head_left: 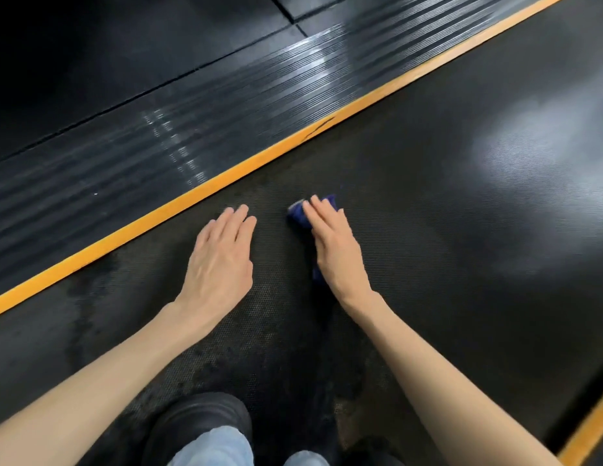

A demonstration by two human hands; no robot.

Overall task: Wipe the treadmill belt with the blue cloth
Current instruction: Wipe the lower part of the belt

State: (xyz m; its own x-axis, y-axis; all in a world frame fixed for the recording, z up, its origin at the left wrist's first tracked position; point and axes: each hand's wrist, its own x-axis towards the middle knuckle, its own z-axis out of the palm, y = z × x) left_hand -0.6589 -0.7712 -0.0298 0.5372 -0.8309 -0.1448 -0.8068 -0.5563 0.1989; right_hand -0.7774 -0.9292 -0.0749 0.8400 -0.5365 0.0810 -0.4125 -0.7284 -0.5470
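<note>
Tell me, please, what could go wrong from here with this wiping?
The cloth is bunched small under the right hand, so strokes may leave strips unwiped. The left hand seems to lean on the belt near damp-looking patches and could slip. The shoe stands on the belt and may mark it.

I'm seeing dim light, white glare pooling on the treadmill belt [515, 183] at right, streaks on the ribbed side rail [293, 79], slight blur throughout, top-left corner black

My cloth [296, 216] is deep blue on the belt [428, 213], black and fine-dotted; an orange stripe [192, 200] edges the belt.
</note>
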